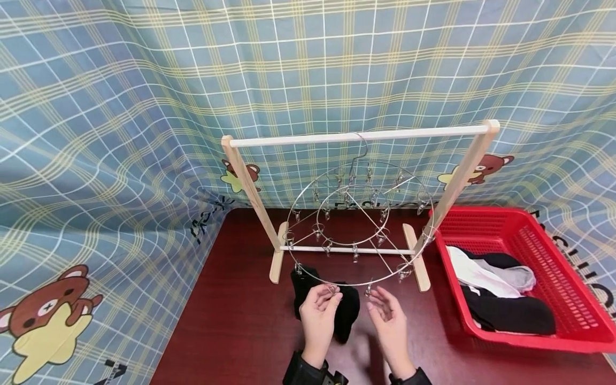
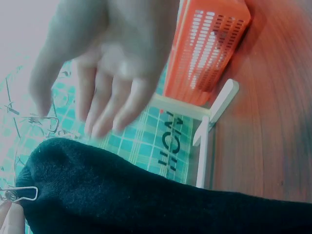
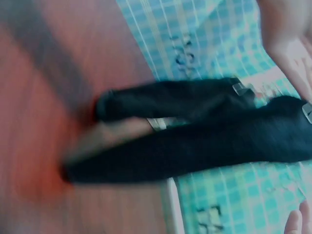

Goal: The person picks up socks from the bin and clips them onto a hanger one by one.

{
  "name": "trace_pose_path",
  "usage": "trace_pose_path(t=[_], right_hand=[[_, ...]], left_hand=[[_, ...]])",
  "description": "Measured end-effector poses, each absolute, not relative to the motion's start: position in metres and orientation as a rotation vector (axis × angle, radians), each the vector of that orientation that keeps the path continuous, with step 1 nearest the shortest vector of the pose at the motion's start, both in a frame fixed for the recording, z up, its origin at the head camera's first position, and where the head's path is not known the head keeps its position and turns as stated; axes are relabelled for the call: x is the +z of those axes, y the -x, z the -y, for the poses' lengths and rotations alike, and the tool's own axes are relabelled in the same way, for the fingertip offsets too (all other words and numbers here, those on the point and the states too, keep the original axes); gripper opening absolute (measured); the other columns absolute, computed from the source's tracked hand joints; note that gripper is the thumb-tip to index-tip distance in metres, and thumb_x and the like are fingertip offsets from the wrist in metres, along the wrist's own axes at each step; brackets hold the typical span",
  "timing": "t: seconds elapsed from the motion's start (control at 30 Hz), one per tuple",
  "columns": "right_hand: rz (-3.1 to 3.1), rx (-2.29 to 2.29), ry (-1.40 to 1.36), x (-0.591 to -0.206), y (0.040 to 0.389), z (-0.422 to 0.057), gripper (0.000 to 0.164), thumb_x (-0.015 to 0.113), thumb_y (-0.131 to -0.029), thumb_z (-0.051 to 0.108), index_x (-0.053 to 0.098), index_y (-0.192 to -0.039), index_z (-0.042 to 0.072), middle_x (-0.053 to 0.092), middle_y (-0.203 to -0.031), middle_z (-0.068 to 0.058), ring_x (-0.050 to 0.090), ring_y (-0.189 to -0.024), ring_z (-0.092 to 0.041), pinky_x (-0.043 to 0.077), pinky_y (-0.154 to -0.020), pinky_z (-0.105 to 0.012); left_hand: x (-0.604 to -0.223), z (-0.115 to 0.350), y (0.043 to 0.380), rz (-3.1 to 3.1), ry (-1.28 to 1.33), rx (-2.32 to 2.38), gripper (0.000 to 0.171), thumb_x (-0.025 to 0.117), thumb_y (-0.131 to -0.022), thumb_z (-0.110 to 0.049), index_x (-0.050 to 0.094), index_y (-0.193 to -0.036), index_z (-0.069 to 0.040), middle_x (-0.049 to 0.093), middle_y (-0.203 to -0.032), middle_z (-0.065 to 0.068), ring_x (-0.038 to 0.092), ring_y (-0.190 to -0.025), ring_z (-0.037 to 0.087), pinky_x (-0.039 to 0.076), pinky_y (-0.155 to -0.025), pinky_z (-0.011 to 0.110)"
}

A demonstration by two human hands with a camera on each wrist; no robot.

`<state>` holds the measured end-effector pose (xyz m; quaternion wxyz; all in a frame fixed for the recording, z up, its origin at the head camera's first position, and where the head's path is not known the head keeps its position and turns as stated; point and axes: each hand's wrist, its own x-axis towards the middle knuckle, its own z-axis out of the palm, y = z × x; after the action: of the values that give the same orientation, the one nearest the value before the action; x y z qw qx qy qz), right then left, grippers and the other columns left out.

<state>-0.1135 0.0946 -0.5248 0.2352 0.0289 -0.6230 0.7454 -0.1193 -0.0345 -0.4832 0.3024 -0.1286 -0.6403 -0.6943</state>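
Note:
My left hand [image 1: 320, 318] pinches a wire clip [image 2: 22, 194] at the near rim of a round metal drying hanger [image 1: 329, 282]. A black sock [image 1: 347, 313] hangs from that clip, and its top lies between the clip's wires in the left wrist view. Another black sock [image 3: 175, 100] hangs beside it from a neighbouring clip [image 3: 240, 89]. My right hand [image 1: 391, 329] is raised at the rim, its fingers spread around another small clip [image 1: 369, 290] without gripping it. In the left wrist view the right hand's thumb is close to that clip.
The hanger hooks over the white bar [image 1: 308, 139] of a wooden stand [image 1: 252, 195] on the dark red table [image 1: 226, 321]. At the right, a red basket [image 1: 568, 342] holds black, white and grey socks. Checked cloth [image 1: 298, 69] surrounds the table.

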Motion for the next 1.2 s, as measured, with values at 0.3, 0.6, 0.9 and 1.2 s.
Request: trace_pose_path(t=[0.3, 0.6, 0.9, 1.2], right_hand=[[1.554, 1.760, -0.081, -0.478, 0.114, -0.123, 0.019, 0.050, -0.071, -0.027, 0.045, -0.088, -0.022, 0.057, -0.083, -0.002, 0.056, -0.076, -0.006, 0.046, -0.067, -0.010], [1.555, 1.236, -0.298, -0.439, 0.127, -0.138, 0.026, 0.065, -0.075, 0.006, 0.056, -0.084, -0.017, 0.056, -0.085, -0.020, 0.053, -0.086, -0.012, 0.041, -0.076, -0.016], [1.712, 0.767, -0.591, -0.434, 0.144, -0.146, 0.043, 0.054, -0.086, 0.032, 0.061, -0.093, -0.010, 0.058, -0.100, -0.024, 0.050, -0.101, -0.035, 0.028, -0.099, -0.047], [1.819, 0.683, -0.617, -0.443, 0.147, -0.146, 0.044, 0.053, -0.085, 0.038, 0.060, -0.077, -0.004, 0.058, -0.103, -0.022, 0.049, -0.104, -0.036, 0.021, -0.099, -0.055]], left_hand=[[-0.481, 0.045, 0.121, 1.683, 0.271, -1.789, 0.018, 0.061, -0.072, 0.018, 0.052, -0.088, 0.017, 0.058, -0.081, 0.031, 0.060, -0.073, 0.036, 0.052, -0.062, 0.025], [-0.498, 0.059, 0.130, 1.683, 0.212, -1.774, 0.020, 0.061, -0.073, 0.015, 0.054, -0.092, 0.015, 0.060, -0.084, 0.029, 0.062, -0.077, 0.025, 0.052, -0.064, 0.023], [-0.494, 0.064, 0.129, 1.695, 0.148, -1.777, 0.019, 0.061, -0.073, 0.015, 0.054, -0.091, 0.017, 0.060, -0.083, 0.030, 0.062, -0.077, 0.024, 0.051, -0.064, 0.021], [-0.476, 0.066, 0.122, 1.714, 0.107, -1.785, 0.021, 0.060, -0.073, 0.018, 0.051, -0.092, 0.020, 0.056, -0.087, 0.035, 0.059, -0.080, 0.037, 0.051, -0.066, 0.022]])
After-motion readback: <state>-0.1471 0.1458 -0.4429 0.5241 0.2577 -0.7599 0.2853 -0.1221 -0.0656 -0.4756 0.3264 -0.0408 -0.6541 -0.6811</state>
